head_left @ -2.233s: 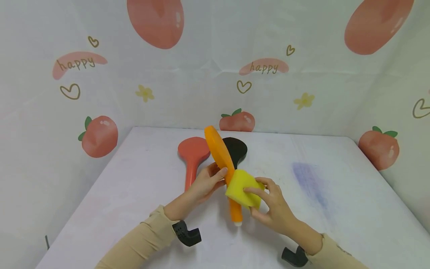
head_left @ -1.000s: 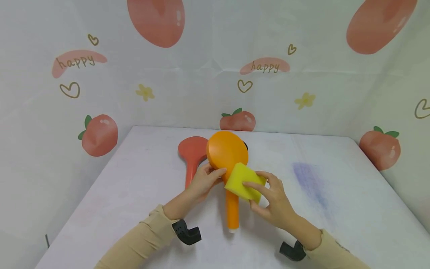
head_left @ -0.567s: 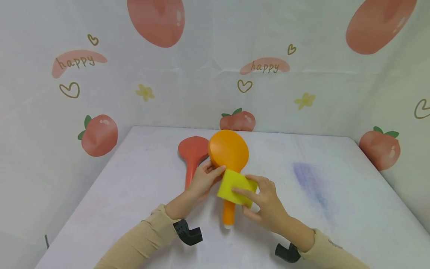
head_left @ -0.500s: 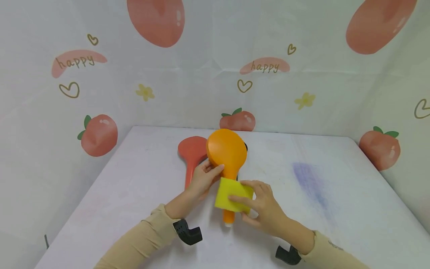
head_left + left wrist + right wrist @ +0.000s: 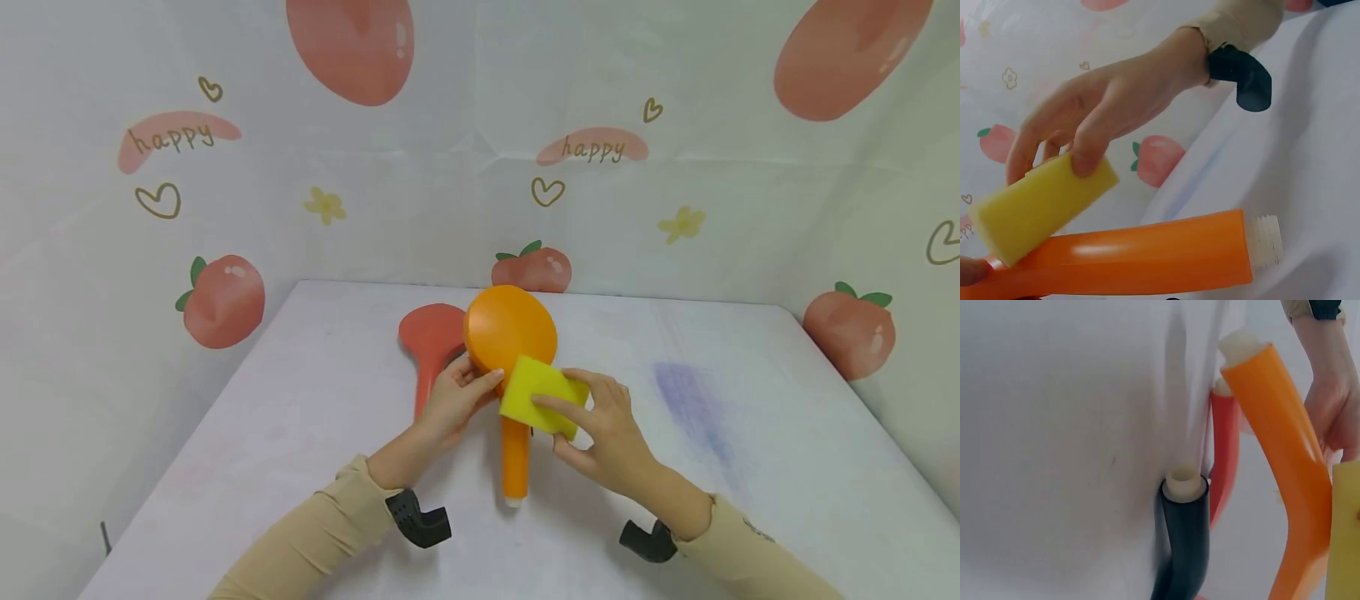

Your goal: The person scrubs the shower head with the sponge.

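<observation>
An orange handheld shower head (image 5: 506, 329) is held up off the table, its smooth rounded side toward the head camera and its handle pointing down. My left hand (image 5: 453, 404) grips it at the neck, thumb in front. My right hand (image 5: 607, 429) pinches a yellow sponge (image 5: 543, 396) between thumb and fingers. The sponge lies against the shower head where head and handle meet, as the left wrist view also shows. At the handle's lower end a white threaded connector (image 5: 1266, 242) sticks out. Part of the neck is hidden by the sponge.
A red shower head (image 5: 431, 333) lies on the white table (image 5: 337, 367), left of the orange one. A black shower head (image 5: 1186, 544) lies beside it, almost hidden in the head view. A bluish smudge (image 5: 693, 408) marks the table's right side. Behind hangs a fruit-print cloth (image 5: 450, 183).
The orange shower head has turned from edge-on to its rounded side. My right hand moved the sponge down the handle, then back up to the neck. My left hand has stayed nearly in place.
</observation>
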Available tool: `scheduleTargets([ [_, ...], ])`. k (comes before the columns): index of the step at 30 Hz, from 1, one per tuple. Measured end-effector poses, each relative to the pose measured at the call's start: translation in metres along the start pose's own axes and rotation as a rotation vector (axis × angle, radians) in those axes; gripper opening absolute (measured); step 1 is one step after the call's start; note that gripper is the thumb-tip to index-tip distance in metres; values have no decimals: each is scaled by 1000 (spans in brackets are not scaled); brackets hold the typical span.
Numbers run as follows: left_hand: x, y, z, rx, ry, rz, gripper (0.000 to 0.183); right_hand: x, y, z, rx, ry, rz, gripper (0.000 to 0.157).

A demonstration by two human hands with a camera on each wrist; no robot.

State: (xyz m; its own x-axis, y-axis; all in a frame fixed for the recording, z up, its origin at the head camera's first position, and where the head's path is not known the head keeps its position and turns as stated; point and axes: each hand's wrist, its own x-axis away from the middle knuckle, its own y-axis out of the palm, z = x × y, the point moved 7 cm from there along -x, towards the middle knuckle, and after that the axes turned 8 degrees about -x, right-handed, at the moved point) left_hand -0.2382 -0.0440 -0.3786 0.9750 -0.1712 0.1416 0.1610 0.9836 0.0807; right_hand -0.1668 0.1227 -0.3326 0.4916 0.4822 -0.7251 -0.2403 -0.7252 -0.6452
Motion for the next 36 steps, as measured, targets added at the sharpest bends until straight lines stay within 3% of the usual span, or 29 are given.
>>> scheduleTargets([
  [3,0,0,0,3,3,3,39,1,0,2,-21,10,12,46],
  [6,-2,-2,-1,33,-7,31,39,8,8,-3,-46,-22,-68,45],
  [10,-4,-5,-2,75,-20,74,39,20,23,-17,-71,-125,-194,48],
  [13,-5,-7,-3,81,-18,86,39,25,27,-23,-76,-181,-229,51],
  [18,-5,-6,-3,82,-19,67,39,14,17,-9,-72,-134,-141,44],
  [23,-3,-2,-3,72,-30,23,38,0,3,15,-93,17,0,42],
  [27,-2,0,-3,84,-34,4,38,-1,0,25,-133,109,35,47],
  [30,-2,0,-3,112,-36,14,38,4,5,19,-145,77,-18,46],
  [36,-3,-5,-3,136,-42,57,38,20,19,-6,-139,-85,-222,44],
])
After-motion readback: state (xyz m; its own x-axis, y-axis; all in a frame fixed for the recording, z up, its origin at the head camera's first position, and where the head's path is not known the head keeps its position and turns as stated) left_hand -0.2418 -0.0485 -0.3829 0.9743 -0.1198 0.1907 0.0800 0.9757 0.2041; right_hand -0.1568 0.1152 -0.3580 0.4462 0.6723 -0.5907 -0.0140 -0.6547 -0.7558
